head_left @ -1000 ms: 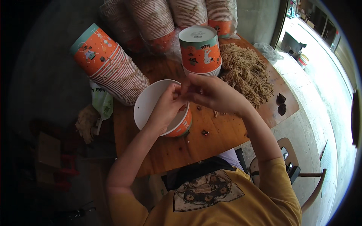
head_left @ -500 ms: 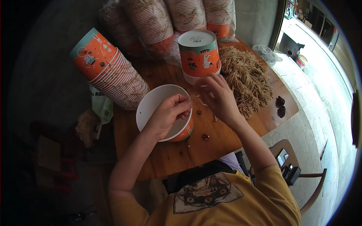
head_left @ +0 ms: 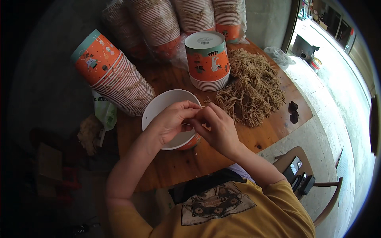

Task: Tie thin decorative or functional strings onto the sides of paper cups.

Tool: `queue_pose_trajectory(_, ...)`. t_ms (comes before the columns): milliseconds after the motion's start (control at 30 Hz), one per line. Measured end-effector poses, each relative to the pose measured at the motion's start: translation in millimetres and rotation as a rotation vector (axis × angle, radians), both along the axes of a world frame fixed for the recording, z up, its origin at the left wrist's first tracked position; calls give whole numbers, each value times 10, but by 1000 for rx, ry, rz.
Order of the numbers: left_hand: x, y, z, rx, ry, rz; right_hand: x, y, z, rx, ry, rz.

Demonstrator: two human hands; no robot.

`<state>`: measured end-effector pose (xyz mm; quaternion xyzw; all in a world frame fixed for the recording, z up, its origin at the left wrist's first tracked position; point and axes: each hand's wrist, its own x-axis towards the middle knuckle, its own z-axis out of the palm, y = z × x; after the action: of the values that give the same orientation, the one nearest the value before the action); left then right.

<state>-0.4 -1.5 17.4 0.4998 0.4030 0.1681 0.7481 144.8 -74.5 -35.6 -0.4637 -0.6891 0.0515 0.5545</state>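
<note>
A paper bucket, white inside and orange outside, stands tilted on the table in front of me. One small dark hole shows in its left wall. At its right rim my left hand is closed, fingertips pinched together. My right hand meets it there, thumb and fingers also pinched. A short pale bit of cord peeks out between the fingertips; my fingers hide the rest. Just beyond my right hand lies a big heap of tan cords.
Behind the bucket stands an upside-down orange bucket stack. A long nested stack leans at the left. Plastic-wrapped stacks line the back. Two dark lumps lie near the right edge. A chair with a phone stands at the right.
My right hand has come from beside the cord heap down and left to the bucket's rim, meeting my left fingertips. My left hand has stayed nearly in place.
</note>
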Motion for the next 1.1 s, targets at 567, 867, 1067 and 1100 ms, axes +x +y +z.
queue_pose_trajectory(567,-8,-66,-19,157,-97,12,334,140,-15,-131,53,226)
queue_pose_trajectory(867,-63,-2,-49,17,-115,24,246,25,24,-252,197,230)
queue_pose_trajectory(1067,-34,-62,-56,287,-84,-36,330,66,36,-226,50,168)
queue_pose_trajectory(1100,-29,-73,-65,287,-84,-35,331,69,42,-257,69,177)
